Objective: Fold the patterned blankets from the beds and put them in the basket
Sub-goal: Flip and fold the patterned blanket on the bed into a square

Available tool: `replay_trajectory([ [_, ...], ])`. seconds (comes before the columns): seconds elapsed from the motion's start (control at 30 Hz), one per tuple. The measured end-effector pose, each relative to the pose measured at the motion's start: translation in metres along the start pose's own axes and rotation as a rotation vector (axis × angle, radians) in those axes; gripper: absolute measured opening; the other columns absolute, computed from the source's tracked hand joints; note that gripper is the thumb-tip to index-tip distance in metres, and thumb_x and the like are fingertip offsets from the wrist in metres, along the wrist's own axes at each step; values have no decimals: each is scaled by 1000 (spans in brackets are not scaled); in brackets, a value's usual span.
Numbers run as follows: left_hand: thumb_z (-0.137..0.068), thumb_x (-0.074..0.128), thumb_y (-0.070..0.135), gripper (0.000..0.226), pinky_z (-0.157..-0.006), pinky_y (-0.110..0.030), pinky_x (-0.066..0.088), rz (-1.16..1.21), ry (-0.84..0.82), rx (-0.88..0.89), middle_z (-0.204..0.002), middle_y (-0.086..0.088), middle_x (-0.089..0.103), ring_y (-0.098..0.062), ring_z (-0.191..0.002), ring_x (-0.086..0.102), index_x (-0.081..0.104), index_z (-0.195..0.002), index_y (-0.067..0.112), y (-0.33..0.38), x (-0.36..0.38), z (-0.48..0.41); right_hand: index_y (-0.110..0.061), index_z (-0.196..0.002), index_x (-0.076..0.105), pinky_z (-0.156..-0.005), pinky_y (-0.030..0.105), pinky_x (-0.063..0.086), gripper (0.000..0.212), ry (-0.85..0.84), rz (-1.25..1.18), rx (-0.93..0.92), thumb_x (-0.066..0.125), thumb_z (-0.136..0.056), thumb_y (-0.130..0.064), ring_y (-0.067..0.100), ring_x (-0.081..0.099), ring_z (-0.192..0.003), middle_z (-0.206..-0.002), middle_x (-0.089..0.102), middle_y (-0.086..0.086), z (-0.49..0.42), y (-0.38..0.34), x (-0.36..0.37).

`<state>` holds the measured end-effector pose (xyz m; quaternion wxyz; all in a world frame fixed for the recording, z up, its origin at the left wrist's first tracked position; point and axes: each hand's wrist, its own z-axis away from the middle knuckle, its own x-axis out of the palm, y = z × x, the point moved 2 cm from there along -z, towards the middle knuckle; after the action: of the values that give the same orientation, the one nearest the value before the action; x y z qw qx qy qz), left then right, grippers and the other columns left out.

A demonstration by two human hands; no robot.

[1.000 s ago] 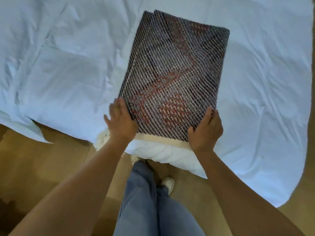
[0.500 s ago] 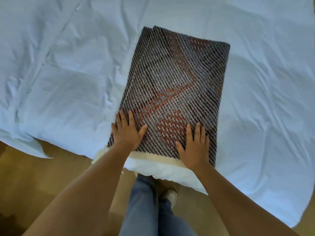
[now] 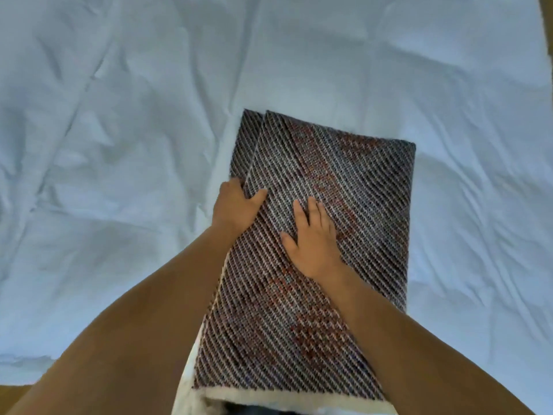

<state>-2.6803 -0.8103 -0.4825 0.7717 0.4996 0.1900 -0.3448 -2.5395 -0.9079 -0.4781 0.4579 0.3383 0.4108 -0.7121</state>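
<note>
Rumpled pale-blue bed sheet bears a folded dark woven blanket with red-and-white diagonal pattern; a person's left hand pinches its left edge, thumb on top, while the right hand presses flat, fingers straight, mid-blanket.

Just two bare forearms in the lower half of the frame; left grip and right grip are bare too.

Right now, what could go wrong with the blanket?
The blanket could come unfolded: its layers at the far left corner sit uneven, and only the left hand grips its edge, while the right hand lies flat on top. Its near end lies at the edge of the bed, so it might slide off.
</note>
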Motion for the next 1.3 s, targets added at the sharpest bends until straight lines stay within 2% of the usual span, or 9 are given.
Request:
replay_trajectory([
  [0.1,-83,56,53,49,-78,-26,42,91,-69,-12,-109,-4,62,-22,-95,60,59,-109,12,28,-6,-44,-21,-147,-4,-113,42,-8,68,28,-42,4,31,-94,-47,29,-12,-142,-156,-8,12,-36,-11,-5],
  [0.27,-85,60,39,29,-77,-25,46,237,-153,32,-99,-2,64,-18,-88,61,63,-100,13,71,-8,-95,-19,-148,-1,-110,39,-13,68,83,-74,-3,33,-94,-43,28,-13,-142,-156,-8,12,-67,-23,-15],
  [0.43,-85,61,23,15,-77,-40,51,348,54,-18,-82,-9,64,-22,-77,61,61,-78,10,53,-37,-127,-19,-148,7,-109,39,-12,64,161,-57,-115,32,-94,-42,28,-5,-143,-157,3,12,-102,-37,-32],
  [0.53,-88,59,27,27,-85,-40,50,250,-42,-110,-99,-14,65,-28,-93,61,62,-99,3,21,-38,-137,-19,-148,6,-109,39,-13,65,121,11,-114,30,-93,-44,28,-4,-143,-157,3,11,-118,-40,-25],
  [0.73,-91,52,37,37,-76,-27,37,-16,-8,123,-108,-10,61,-24,-98,55,50,-111,6,36,-25,-148,-19,-148,7,-110,42,-13,65,135,-18,-90,30,-93,-44,29,-3,-143,-156,3,13,-124,-33,-19],
  [0.93,-84,57,49,56,-93,-40,43,3,98,144,-118,-13,50,-27,-108,50,44,-121,8,44,-18,-147,-11,-138,35,-113,49,8,60,379,-22,65,45,-89,-44,34,28,-134,-144,36,18,-147,26,-82],
  [1.0,-80,61,51,70,-100,-42,38,-61,103,157,-128,-14,41,-29,-118,43,35,-133,13,48,-19,-148,-7,-116,52,-94,43,36,54,317,23,109,51,-85,-52,33,49,-109,-115,56,16,-154,60,-106],
  [1.1,-80,61,46,85,-108,-51,18,-416,179,363,-148,-17,23,-33,-136,20,16,-146,18,66,-13,-142,-16,-73,46,-69,35,33,50,149,146,56,51,-76,-66,26,48,-76,-71,46,0,-159,86,-124],
  [1.3,-93,28,52,63,-109,-55,-8,-762,-41,711,-151,-10,27,-28,-142,9,28,-143,14,103,36,-126,-20,-74,48,-68,33,34,65,-154,181,88,40,-67,-84,20,48,-72,-71,49,-4,-178,98,-128],
])
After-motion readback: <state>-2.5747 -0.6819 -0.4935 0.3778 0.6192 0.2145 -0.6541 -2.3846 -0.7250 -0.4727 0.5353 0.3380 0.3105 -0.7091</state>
